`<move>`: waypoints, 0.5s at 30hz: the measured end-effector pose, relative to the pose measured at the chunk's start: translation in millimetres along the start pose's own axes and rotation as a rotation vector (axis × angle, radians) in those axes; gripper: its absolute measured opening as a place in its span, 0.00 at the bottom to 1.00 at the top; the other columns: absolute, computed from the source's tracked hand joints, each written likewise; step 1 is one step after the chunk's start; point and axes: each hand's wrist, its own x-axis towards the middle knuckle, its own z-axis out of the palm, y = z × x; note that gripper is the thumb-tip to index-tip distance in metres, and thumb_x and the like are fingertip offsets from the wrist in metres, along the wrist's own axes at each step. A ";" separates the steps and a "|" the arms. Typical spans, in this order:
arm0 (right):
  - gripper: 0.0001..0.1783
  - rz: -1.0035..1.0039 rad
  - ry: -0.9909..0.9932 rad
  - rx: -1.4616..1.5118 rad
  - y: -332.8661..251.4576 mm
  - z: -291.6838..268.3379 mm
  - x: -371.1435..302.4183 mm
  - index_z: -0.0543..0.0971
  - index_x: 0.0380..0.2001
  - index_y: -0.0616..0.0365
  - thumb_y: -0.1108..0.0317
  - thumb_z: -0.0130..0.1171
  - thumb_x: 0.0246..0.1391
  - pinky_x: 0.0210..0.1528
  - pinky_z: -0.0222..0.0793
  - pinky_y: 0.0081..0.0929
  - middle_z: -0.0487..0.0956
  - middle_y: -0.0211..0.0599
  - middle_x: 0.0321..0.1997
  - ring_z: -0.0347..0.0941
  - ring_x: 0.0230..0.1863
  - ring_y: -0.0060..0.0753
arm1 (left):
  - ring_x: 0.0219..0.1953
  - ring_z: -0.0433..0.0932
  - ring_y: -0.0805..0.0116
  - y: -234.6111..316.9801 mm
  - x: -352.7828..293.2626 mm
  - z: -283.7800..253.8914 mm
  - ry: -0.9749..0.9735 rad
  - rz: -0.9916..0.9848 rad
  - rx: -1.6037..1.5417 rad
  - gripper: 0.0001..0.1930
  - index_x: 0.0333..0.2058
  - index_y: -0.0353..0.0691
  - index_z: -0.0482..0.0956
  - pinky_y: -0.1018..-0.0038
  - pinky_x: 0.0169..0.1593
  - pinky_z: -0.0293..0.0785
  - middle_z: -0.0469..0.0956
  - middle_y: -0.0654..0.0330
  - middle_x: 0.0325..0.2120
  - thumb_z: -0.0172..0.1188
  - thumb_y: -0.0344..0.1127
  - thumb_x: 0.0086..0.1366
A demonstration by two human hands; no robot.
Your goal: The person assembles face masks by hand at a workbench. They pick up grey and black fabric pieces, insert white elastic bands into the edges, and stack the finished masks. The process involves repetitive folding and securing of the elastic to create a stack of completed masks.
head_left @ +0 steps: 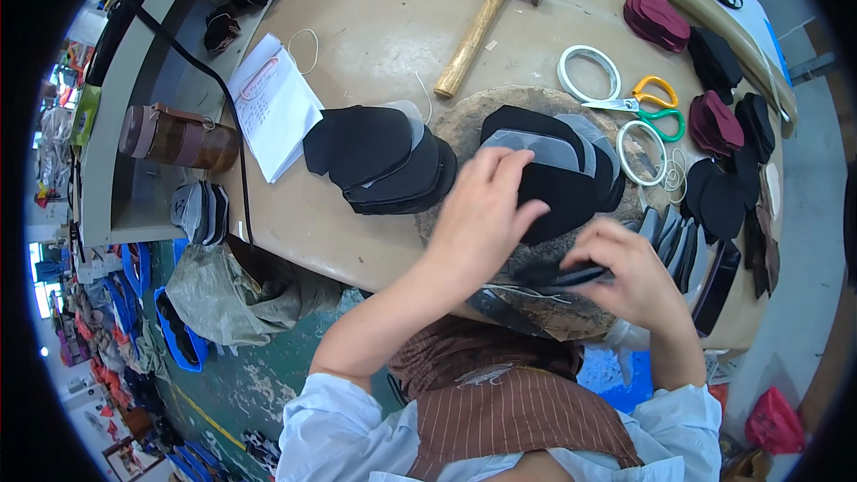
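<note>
Tan tbl (375, 45) w/ blk pcs (555, 201), grn flr (284, 361)

round block (464, 118): mottled brown-grey | tabletop (375, 36) around block: beige | cut pieces (567, 195) on block: black, grey patches | stack (357, 143) left of block: black, grey | hammer (473, 40) beyond block: tan handle, dark head | scissors (630, 105) right of block: orange and green handles | apron (527, 419) before block: brown, pale pinstripes
</note>
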 end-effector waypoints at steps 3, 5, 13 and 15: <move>0.16 -0.078 -0.157 0.115 -0.1 -12.5 -8.5 0.78 0.35 0.63 0.74 0.69 0.41 0.38 0.71 0.34 0.77 0.41 0.32 0.76 0.34 0.47 | 0.44 0.74 0.54 2.3 -5.6 13.9 -0.064 -0.020 0.110 0.23 0.48 0.33 0.74 0.64 0.48 0.72 0.72 0.53 0.38 0.70 0.31 0.54; 0.15 -0.083 -0.192 0.196 -3.9 -25.7 -11.9 0.78 0.35 0.63 0.74 0.69 0.41 0.38 0.72 0.33 0.77 0.41 0.32 0.76 0.34 0.46 | 0.42 0.75 0.57 6.7 -18.7 1.7 -0.173 -0.087 -0.218 0.18 0.45 0.33 0.76 0.68 0.46 0.72 0.73 0.55 0.35 0.68 0.29 0.56; 0.21 -0.078 0.138 -0.259 11.2 -35.8 56.8 0.78 0.37 0.65 0.64 0.69 0.40 0.60 0.63 0.39 0.73 0.52 0.55 0.68 0.58 0.50 | 0.44 0.80 0.68 -67.7 -1.0 -133.3 0.222 -0.421 -0.863 0.17 0.55 0.27 0.70 0.73 0.49 0.77 0.79 0.52 0.46 0.53 0.26 0.69; 0.22 -0.038 0.083 -0.351 28.2 -27.2 87.0 0.78 0.37 0.64 0.63 0.70 0.39 0.65 0.59 0.40 0.68 0.55 0.62 0.62 0.65 0.52 | 0.43 0.80 0.67 -99.1 4.6 -130.5 0.194 -0.468 -0.620 0.20 0.56 0.27 0.68 0.75 0.48 0.77 0.79 0.51 0.43 0.55 0.29 0.68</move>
